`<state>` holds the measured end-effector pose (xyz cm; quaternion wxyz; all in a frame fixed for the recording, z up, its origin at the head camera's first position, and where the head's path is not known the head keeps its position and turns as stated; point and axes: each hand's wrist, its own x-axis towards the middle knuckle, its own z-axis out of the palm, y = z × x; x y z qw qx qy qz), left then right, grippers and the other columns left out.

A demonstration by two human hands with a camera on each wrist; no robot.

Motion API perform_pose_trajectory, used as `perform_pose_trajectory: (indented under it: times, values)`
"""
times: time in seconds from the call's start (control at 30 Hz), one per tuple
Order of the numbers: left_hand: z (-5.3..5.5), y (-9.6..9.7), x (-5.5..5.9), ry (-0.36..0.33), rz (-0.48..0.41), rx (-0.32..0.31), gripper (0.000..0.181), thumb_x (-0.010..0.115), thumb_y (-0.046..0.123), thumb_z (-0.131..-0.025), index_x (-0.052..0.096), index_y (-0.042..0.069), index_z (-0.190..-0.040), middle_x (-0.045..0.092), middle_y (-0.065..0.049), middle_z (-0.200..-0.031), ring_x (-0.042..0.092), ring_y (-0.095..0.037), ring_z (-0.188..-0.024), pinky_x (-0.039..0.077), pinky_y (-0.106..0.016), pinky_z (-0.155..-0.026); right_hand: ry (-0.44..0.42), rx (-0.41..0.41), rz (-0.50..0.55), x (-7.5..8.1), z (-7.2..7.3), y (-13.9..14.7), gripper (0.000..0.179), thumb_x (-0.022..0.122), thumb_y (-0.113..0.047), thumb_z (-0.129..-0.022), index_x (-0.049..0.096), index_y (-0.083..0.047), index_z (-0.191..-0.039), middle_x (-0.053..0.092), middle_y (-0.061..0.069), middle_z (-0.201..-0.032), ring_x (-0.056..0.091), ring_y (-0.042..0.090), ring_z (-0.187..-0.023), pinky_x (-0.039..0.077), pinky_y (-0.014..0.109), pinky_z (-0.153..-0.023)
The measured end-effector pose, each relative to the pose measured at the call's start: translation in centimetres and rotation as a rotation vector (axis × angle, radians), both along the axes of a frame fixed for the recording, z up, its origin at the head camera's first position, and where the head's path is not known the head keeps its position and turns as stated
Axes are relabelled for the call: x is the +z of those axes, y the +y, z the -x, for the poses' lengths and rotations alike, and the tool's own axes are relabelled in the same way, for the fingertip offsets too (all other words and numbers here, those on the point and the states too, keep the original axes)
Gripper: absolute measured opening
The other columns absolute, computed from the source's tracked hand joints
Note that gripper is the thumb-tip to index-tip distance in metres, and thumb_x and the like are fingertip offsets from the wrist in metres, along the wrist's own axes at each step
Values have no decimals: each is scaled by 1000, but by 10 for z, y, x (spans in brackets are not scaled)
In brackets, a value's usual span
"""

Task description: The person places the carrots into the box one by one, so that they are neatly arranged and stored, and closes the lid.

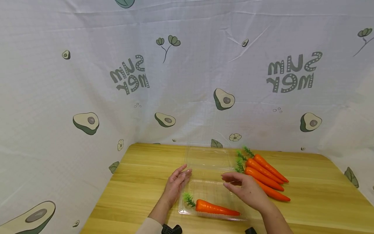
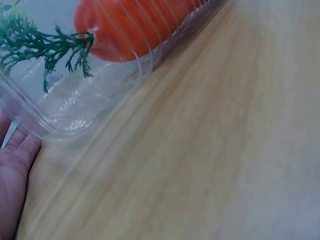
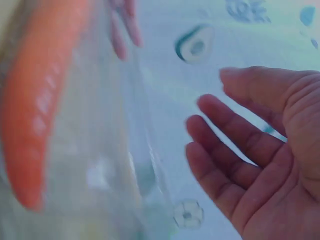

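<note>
A clear plastic clamshell box (image 1: 183,211) lies on the table with its lid folded back toward the rear. Inside, along the near side, rests one orange carrot (image 1: 214,208) with its green leafy top to the left. My left hand (image 1: 174,184) is at the box's left edge, fingers fairly straight; in the left wrist view its fingers (image 2: 20,147) touch the box's corner. My right hand (image 1: 248,191) hovers over the box's right side, fingers loosely bent and nothing between them. In the right wrist view that hand (image 3: 260,155) is apart from the box.
Several more carrots (image 1: 264,178) lie side by side to the right of the box, leafy tops toward it. The wooden table (image 1: 140,175) ends against a white cloth (image 1: 193,81) printed with avocados, which hangs behind and at the sides.
</note>
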<state>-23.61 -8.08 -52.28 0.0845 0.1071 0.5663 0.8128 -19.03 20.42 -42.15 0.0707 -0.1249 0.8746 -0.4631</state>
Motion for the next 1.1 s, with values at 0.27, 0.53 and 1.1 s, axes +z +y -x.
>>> perform_pose_trajectory:
  times: [0.27,0.53,1.1]
  values:
    - [1,0,0,7,2,4,60,49,19,-108,25,-9,-157,45,-30,-154,40,-44,-147,35,-43,-121,72,-258,-78,1,9,46,40,69,-31,-99,66,-10,-133,69,13,-128,68,26,-110,55,18,-79]
    - [2,-1,-3,42,22,-16,60,49,20,-109,26,-9,-157,45,-30,-153,41,-43,-146,38,-40,-119,4,-328,-233,-15,11,98,63,63,-52,-98,59,-5,-141,60,24,-142,58,45,-125,55,51,-95]
    - [0,-2,-2,66,61,-17,56,43,18,-111,25,-8,-157,38,-33,-156,36,-46,-148,39,-35,-118,-103,-221,-414,-40,23,117,69,72,-54,-90,63,-1,-134,59,30,-137,51,55,-126,44,66,-98]
